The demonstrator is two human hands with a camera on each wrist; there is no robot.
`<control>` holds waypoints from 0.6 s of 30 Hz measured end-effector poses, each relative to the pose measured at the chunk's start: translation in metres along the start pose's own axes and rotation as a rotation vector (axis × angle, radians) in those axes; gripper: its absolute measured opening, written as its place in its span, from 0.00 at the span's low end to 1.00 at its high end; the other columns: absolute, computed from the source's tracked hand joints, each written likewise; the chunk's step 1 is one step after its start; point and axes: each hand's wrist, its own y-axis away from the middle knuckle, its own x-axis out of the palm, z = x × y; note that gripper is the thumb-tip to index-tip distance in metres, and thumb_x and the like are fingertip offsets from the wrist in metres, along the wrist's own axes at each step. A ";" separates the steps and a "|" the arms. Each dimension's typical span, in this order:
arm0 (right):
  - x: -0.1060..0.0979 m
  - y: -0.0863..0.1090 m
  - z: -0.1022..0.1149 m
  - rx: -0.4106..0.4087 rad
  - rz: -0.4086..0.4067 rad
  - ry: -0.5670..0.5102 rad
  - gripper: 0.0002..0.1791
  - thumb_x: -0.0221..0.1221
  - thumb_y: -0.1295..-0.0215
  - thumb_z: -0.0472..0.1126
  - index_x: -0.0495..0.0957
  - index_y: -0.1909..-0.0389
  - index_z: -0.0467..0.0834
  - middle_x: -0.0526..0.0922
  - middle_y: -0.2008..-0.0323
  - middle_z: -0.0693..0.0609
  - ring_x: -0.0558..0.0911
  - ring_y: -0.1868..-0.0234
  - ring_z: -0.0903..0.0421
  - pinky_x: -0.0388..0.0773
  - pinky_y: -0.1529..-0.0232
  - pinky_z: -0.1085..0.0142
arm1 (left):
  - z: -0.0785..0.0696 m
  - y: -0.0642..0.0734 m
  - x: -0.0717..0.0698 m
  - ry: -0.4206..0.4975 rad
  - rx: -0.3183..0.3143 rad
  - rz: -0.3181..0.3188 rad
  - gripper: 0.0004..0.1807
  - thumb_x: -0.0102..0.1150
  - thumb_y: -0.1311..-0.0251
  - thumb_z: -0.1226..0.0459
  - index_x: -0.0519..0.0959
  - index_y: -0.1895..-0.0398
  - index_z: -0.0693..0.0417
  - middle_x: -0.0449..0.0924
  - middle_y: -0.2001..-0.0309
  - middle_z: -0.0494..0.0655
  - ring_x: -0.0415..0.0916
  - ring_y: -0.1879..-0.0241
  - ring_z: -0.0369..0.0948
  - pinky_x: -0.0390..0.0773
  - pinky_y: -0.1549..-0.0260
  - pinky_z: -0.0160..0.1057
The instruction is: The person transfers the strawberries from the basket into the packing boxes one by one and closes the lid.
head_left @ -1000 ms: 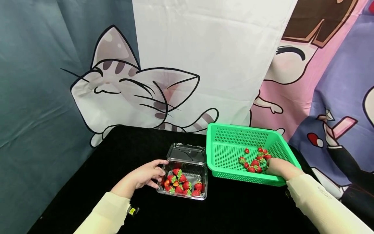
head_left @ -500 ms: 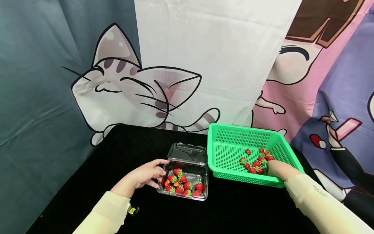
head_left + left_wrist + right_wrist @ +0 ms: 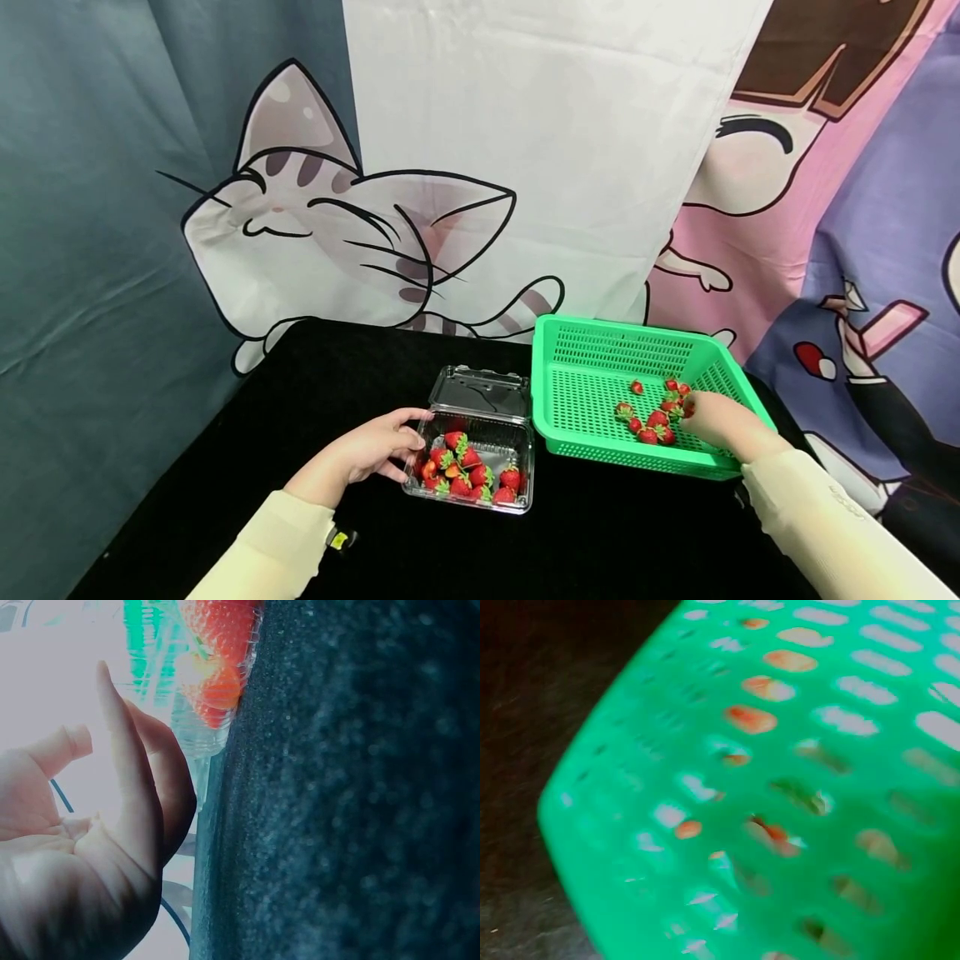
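Note:
On the left, my left hand (image 3: pixel 375 450) grips the left side of a clear plastic box (image 3: pixel 525 467), its digits spread along the rim and wall. Several red strawberries (image 3: pixel 460 483) with green leaves lie in the box. The left wrist view shows this hand's bent fingers (image 3: pixel 172 780) beside the box's clear wall, with strawberries behind it. My right hand (image 3: pixel 720 421) reaches over the near right rim of a green basket (image 3: pixel 592 450). Its fingertips pinch a strawberry (image 3: pixel 689 408), partly hidden by the hand. More strawberries (image 3: pixel 657 419) lie loose around it.
The box's hinged lid (image 3: pixel 480 392) is folded back behind it, close to the basket's left wall. Both containers stand on a black cloth (image 3: pixel 360 358). A printed curtain (image 3: pixel 585 167) hangs behind. The basket's slotted wall (image 3: pixel 652 772) fills most of the right wrist view.
My right hand has shifted back and slightly right inside the basket, onto the strawberry that lay beyond its fingertips. My left hand and the box have stayed where they were.

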 end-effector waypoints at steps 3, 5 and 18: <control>-0.005 0.007 0.011 0.028 -0.114 -0.012 0.30 0.58 0.33 0.50 0.71 0.41 0.30 0.78 0.48 0.32 0.79 0.53 0.37 0.76 0.58 0.45 | 0.001 -0.001 0.000 0.000 -0.002 0.000 0.32 0.55 0.34 0.67 0.61 0.28 0.52 0.76 0.59 0.55 0.75 0.66 0.41 0.84 0.76 0.40; -0.007 0.011 0.020 0.029 -0.190 -0.019 0.31 0.59 0.34 0.52 0.72 0.41 0.32 0.80 0.51 0.34 0.80 0.56 0.40 0.76 0.60 0.46 | 0.001 -0.002 -0.001 -0.002 -0.002 -0.002 0.31 0.55 0.34 0.67 0.61 0.28 0.51 0.76 0.60 0.55 0.75 0.66 0.41 0.84 0.76 0.40; 0.009 0.027 0.110 -0.096 -0.502 -0.157 0.27 0.56 0.32 0.50 0.70 0.34 0.45 0.81 0.49 0.44 0.76 0.75 0.55 0.72 0.72 0.61 | 0.003 -0.002 0.000 -0.002 -0.004 -0.006 0.32 0.55 0.35 0.67 0.62 0.28 0.51 0.78 0.60 0.55 0.76 0.66 0.42 0.84 0.76 0.40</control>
